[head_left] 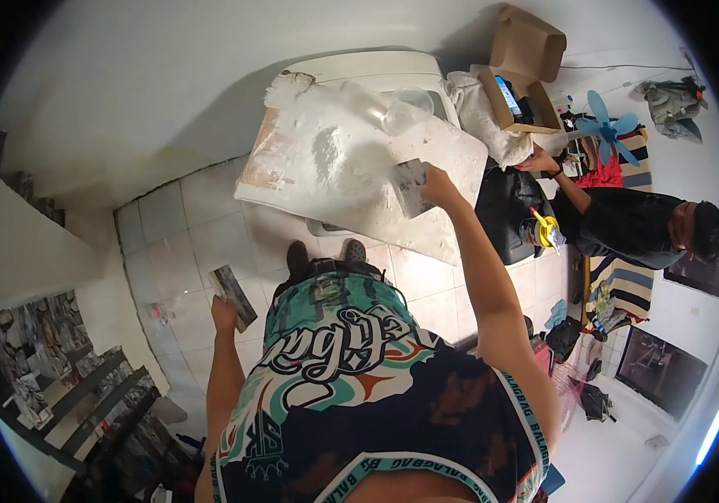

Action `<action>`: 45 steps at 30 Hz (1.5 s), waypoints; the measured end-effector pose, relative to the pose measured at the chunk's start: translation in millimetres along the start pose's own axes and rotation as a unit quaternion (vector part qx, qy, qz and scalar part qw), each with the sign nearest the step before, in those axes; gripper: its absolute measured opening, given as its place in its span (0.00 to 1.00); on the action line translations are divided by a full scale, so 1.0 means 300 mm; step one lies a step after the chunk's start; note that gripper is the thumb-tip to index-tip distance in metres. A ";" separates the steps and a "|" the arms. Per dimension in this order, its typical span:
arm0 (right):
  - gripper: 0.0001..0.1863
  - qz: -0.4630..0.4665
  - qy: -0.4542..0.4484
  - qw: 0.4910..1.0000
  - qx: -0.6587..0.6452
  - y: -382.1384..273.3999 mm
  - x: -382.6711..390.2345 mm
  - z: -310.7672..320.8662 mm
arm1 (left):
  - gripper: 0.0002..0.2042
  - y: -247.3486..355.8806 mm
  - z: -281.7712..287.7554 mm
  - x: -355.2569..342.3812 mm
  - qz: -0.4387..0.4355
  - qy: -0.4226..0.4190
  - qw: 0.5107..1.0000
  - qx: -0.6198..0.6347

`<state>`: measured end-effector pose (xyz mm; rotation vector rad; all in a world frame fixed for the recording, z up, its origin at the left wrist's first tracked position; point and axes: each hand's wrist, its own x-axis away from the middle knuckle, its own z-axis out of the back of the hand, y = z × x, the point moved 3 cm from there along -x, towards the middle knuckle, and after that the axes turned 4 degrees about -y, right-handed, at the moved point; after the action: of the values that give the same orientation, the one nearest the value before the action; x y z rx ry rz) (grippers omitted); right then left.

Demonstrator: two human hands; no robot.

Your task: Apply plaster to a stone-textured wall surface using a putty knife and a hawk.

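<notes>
My right hand (441,186) is closed round a flat grey scraper (411,188) smeared with white. Its blade lies at or just over a wide board (292,186) dusted with white powder; whether it touches I cannot tell. A small heap of white powder (327,149) sits left of the blade, and a clear plastic tub (414,104) stands toward the board's far side. Down at my left, away from the board, my left hand (224,313) grips a second rectangular scraper (235,298), dark-faced with a pale edge.
Under the board is a white, rounded-cornered base (368,63). To its right are a white sack (493,126), an open cardboard box (520,74) with a phone, and a black container (502,222). A person in black (632,225) reaches toward the sack. A blue-bladed fan (608,128) stands beyond.
</notes>
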<state>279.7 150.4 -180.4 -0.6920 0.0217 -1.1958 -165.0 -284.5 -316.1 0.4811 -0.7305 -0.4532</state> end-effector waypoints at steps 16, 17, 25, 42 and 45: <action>0.23 0.213 -0.020 0.955 0.207 -0.313 0.008 -0.119 | 0.15 -0.146 -0.046 0.051 0.014 0.002 1.000 -0.020; 0.23 0.215 -0.023 0.953 0.211 -0.313 0.008 -0.110 | 0.15 -0.157 -0.047 0.056 0.018 0.018 0.999 -0.022; 0.25 0.252 0.031 0.948 0.191 -0.330 -0.029 -0.137 | 0.13 -0.298 -0.110 0.064 0.029 -0.011 1.000 0.007; 0.23 0.269 0.012 0.945 0.186 -0.294 0.086 -0.087 | 0.15 -0.258 -0.116 0.053 0.051 -0.008 0.999 0.003; 0.23 0.227 0.023 0.960 0.162 -0.310 0.080 -0.083 | 0.15 -0.251 -0.095 0.055 0.039 0.007 0.999 -0.037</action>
<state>201.7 100.4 -145.3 -0.3428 0.0214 -0.7488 -150.2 -346.5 -368.1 0.3836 -0.7144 -0.4017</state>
